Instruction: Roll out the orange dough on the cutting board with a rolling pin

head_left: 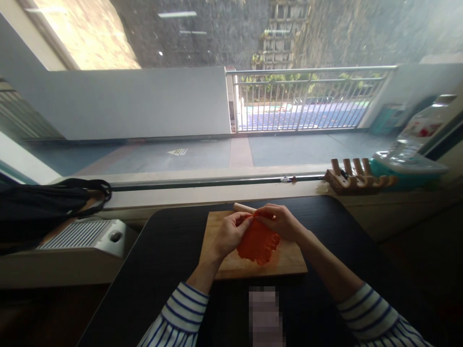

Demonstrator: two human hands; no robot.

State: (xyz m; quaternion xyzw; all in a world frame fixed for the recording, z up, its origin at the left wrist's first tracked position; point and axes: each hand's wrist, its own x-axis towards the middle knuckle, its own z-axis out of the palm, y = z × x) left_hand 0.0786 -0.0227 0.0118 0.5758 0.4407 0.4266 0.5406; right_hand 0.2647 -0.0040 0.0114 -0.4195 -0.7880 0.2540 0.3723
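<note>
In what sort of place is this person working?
Probably an indoor room beside an open corridor or balcony: a black wood-grained table stands by a long pale windowsill, with a silver metal railing outside.

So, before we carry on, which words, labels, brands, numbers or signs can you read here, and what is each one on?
None can be read clearly.
Triangular sign outside, beyond the glass: it bears marks, too small to read.
Clear bottle at the right: red marking, too blurred to read.
Orange sheet and wooden board: no lettering shows.
</note>
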